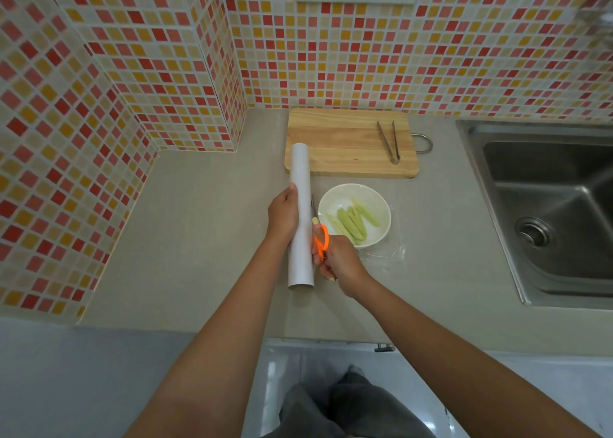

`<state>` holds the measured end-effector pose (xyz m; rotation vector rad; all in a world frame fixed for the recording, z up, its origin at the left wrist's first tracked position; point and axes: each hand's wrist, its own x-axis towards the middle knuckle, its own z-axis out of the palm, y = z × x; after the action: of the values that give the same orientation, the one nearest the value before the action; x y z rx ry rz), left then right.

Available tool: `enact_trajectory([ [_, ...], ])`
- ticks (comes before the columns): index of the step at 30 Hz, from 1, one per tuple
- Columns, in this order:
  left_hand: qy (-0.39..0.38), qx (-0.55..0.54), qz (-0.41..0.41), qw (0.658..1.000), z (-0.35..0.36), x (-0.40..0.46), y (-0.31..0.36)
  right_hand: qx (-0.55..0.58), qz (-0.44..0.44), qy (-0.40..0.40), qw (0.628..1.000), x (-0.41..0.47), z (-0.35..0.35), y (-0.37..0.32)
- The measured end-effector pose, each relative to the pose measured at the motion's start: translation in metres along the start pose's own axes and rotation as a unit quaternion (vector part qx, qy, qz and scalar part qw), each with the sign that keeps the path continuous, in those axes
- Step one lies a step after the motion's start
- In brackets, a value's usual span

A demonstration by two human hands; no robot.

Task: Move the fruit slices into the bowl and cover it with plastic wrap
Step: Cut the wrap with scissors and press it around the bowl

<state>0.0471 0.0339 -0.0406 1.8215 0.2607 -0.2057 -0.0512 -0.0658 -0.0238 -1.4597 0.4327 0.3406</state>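
A white bowl (335, 198) sits on the counter below the cutting board, with several pale green fruit slices (352, 222) inside. A clear sheet of plastic wrap (394, 253) stretches from the roll over the bowl to the counter on its right. The white plastic wrap roll (301, 242) lies just left of the bowl, and my left hand (282, 213) grips its middle. My right hand (336, 261) holds orange-handled scissors (320, 238), whose blades point up along the roll's right side.
A wooden cutting board (345, 142) lies against the tiled wall with metal tongs (389, 142) on its right part. A steel sink (547, 205) fills the right side. The tiled wall juts out at the left. The counter's front edge is near my body.
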Motion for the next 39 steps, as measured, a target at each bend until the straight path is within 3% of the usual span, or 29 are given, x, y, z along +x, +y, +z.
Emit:
enact_trajectory([
  [39,0.0,-0.036,-0.015,0.999,-0.001,-0.005,0.014,-0.001,0.015,0.008,1.0,0.048,-0.004,-0.051],
])
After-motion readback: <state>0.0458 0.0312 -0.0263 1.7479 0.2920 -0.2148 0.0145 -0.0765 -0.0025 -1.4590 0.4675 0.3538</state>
